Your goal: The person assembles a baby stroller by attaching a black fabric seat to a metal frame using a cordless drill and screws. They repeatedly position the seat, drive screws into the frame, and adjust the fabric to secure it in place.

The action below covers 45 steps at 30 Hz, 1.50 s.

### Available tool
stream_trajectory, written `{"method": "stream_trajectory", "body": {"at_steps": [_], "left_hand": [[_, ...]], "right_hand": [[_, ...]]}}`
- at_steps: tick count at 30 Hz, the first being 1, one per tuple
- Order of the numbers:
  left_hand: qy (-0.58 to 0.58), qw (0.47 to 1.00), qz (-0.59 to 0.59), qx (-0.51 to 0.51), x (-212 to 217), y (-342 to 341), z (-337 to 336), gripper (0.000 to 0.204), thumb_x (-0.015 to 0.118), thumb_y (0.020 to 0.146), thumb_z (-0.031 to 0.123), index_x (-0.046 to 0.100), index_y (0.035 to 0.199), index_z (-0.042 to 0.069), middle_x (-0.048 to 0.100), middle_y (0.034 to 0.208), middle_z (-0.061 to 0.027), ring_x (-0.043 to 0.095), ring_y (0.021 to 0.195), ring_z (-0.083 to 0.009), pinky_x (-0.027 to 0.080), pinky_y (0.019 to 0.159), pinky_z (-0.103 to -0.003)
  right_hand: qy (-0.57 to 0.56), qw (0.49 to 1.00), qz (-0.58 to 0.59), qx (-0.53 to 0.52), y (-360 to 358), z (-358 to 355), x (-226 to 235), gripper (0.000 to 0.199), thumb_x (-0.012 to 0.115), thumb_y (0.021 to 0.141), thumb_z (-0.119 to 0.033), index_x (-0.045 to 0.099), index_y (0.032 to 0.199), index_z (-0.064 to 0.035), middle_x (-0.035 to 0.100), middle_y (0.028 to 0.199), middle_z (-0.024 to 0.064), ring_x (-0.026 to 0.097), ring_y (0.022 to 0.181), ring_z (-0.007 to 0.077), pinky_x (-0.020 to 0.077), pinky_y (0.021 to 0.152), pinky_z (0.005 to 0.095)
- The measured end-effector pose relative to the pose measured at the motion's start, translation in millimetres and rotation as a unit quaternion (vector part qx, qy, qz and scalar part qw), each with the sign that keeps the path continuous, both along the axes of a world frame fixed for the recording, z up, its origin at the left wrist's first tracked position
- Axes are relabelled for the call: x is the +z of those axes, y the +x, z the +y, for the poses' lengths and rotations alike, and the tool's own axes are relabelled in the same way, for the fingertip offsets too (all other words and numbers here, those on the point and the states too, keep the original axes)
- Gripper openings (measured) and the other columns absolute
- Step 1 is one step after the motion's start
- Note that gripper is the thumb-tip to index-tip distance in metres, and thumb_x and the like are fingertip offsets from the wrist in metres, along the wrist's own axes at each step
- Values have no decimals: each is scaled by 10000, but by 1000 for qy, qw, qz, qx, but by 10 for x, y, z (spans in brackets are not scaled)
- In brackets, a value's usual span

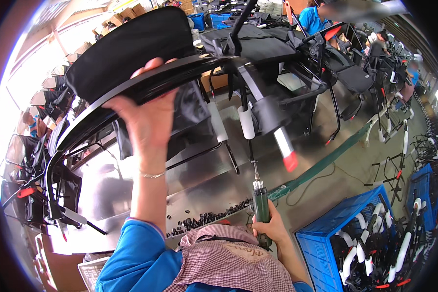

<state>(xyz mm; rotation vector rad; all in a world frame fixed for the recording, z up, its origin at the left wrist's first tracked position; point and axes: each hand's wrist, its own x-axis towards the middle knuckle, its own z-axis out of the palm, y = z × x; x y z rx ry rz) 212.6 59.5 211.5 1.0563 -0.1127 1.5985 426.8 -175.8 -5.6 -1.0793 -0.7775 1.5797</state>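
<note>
My left hand [151, 109] is wrapped round a curved black frame tube [95, 104], thumb on the near side and fingertips showing over the top. The tube belongs to what looks like a folding stroller frame, with a black fabric panel [131, 51] behind it. A grey-and-black leg with a red tip [290, 162] slants down from the frame, a little blurred. Low in front of my body, my right hand [273, 225] is closed on a green power screwdriver [261, 207]. Its bit points up towards the frame's thin black rods; whether it touches one I cannot tell.
Small black parts [204, 221] lie scattered along the near edge of the shiny metal table [107, 187]. More black frames [345, 73] stand farther along it. To the right, a blue crate [321, 258] holds white-sleeved tubes. A co-worker in blue [310, 19] is at the far side.
</note>
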Motion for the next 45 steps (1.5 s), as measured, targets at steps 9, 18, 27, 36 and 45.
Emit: {"method": "stream_trajectory", "body": {"at_steps": [9, 18, 27, 36, 45], "left_hand": [[-43, 999, -32, -3, 49, -547, -722, 637, 653, 809, 522, 514, 1240, 74, 525, 1245, -106, 380, 1300, -338, 289, 1114, -507], [-316, 945, 73, -36, -898, 791, 149, 573, 486, 982, 225, 207, 1443, 30, 265, 1466, -267, 328, 1345, -386, 293, 1127, -472], [-346, 876, -329, -72, -932, 944, 1466, 329, 500, 946, 343, 537, 760, 74, 530, 693, -10, 501, 628, -168, 425, 608, -321], [-382, 908, -166, -35, -1099, 842, 1542, 101, 529, 807, 107, 520, 711, 78, 493, 656, 4, 495, 594, -134, 420, 541, -274], [-240, 850, 150, 444, -1275, 651, 1128, 242, 614, 827, 71, 574, 1060, 21, 617, 903, -68, 620, 776, -151, 502, 581, -221]], "right_hand": [[75, 990, 53, 108, 319, 743, 105, 822, 852, 648, -105, 367, 1309, -54, 577, 754, 69, 595, 575, 179, 504, 493, 305], [73, 985, 101, 119, 426, 909, 59, 797, 810, 612, -23, 384, 1284, -71, 573, 741, 78, 592, 544, 177, 498, 476, 301], [23, 992, 112, 49, 743, 664, -98, 795, 714, 604, 119, 371, 1296, -71, 582, 756, 90, 591, 554, 186, 505, 481, 325], [38, 996, 86, 6, 830, 623, -205, 817, 791, 604, -39, 378, 1309, -59, 590, 747, 82, 602, 517, 200, 459, 459, 286], [52, 993, 99, 33, 530, 700, -40, 775, 789, 635, 53, 387, 1284, -74, 586, 783, 84, 603, 586, 174, 523, 503, 300]]}}
